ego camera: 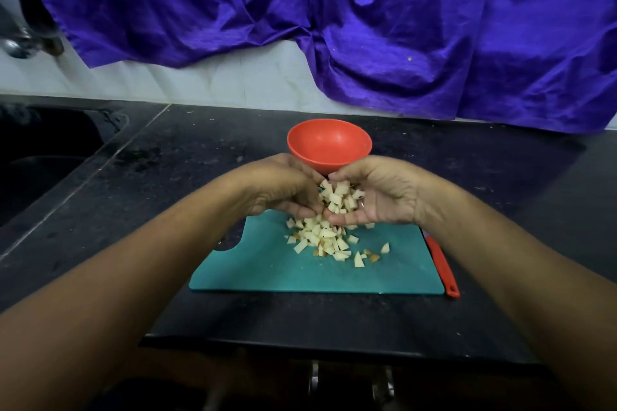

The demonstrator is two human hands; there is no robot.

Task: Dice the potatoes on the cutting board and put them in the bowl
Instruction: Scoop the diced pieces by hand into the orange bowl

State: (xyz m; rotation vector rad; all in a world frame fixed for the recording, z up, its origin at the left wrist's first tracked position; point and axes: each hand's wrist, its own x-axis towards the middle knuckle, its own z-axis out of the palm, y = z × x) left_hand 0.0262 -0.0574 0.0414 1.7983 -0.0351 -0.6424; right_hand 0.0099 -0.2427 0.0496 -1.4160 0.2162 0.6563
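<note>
As the left hand (283, 187) and right hand (384, 193) cup potato dice (338, 197) between curled fingers above the board (267, 272), the bowl (329, 143) stands just behind, perhaps touching their fingertips.

Crumpled purple cloth (400, 27) hangs over a white wall (233, 77) behind a black stone counter (187, 150), with a dark sink (43, 157) at left

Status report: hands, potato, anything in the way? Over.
Left hand, right hand cupped round diced potato. More dice on cutting board. Red bowl beyond, nothing between.
</note>
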